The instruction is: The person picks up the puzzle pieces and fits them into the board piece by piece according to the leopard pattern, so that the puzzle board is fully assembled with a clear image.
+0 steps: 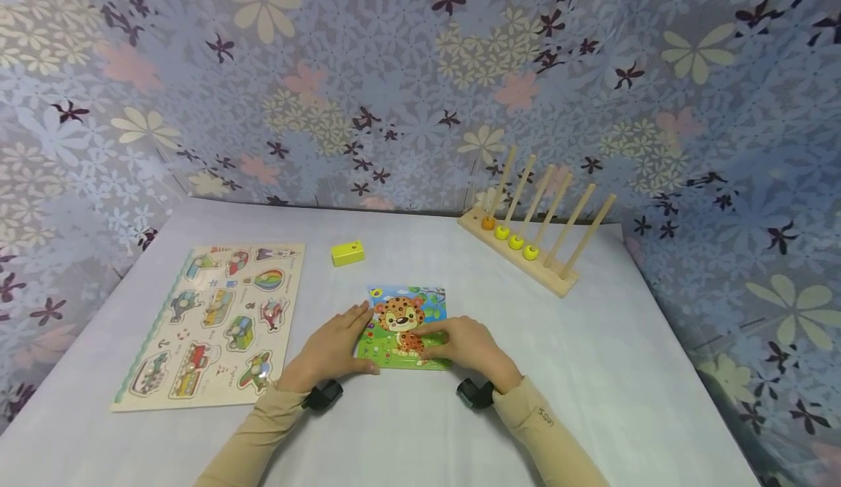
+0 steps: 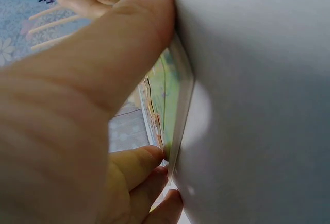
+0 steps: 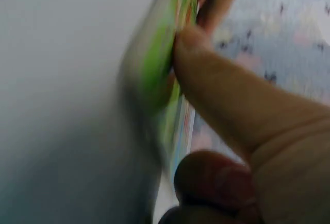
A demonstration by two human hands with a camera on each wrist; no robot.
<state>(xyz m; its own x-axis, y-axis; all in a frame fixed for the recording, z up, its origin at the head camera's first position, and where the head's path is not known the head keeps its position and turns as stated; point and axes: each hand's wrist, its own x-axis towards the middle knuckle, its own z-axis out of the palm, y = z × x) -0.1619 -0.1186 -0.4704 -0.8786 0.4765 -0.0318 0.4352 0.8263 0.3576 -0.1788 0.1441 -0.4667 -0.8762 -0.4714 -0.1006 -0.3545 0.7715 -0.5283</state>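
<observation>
A square leopard jigsaw puzzle [image 1: 434,304] lies flat on the table between both hands. My left hand [image 1: 331,344] holds its left side, with the fingers along that edge and the thumb at the near left corner. In the left wrist view, that thumb and the fingertips touch the border of the puzzle [image 2: 167,87]. From the right, my right hand [image 1: 469,344] reaches over the board, its index finger and thumb pressing on the leopard's body. Its thumb touches the face of the puzzle [image 3: 160,59] in the blurred right wrist view. Its fingertips cover part of the picture.
On the left lies a wooden peg puzzle board [image 1: 226,319] with vehicle and toy pictures. A yellow block [image 1: 347,253] sits beyond the leopard puzzle. A wooden rack of upright pegs [image 1: 519,250] with several beads stands at the back right. Floral cloth [image 1: 394,85] hangs behind the table.
</observation>
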